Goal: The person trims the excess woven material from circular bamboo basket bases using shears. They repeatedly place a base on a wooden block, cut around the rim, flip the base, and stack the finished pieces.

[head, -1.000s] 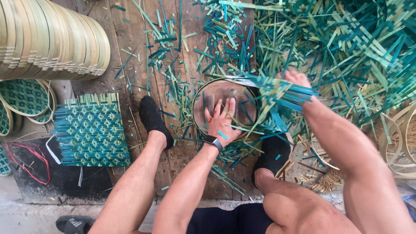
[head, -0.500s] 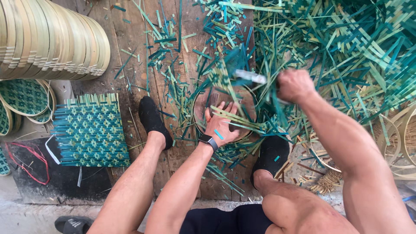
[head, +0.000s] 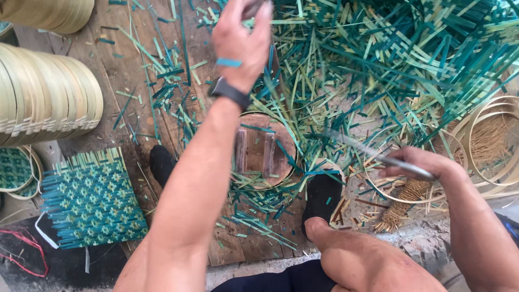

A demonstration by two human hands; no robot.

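Above the round wooden block (head: 263, 151), the left hand (head: 241, 38) is raised, while the right hand (head: 427, 162) grips a knife (head: 373, 154).

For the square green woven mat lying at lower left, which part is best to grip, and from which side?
Probably by one fringed edge of the woven mat, coming from the near side. It lies flat on the floor, so only the edges offer purchase, and loose strip ends stick out there for fingers to slide under. The left hand is raised far above it; the right hand holds a thin blade-like tool.
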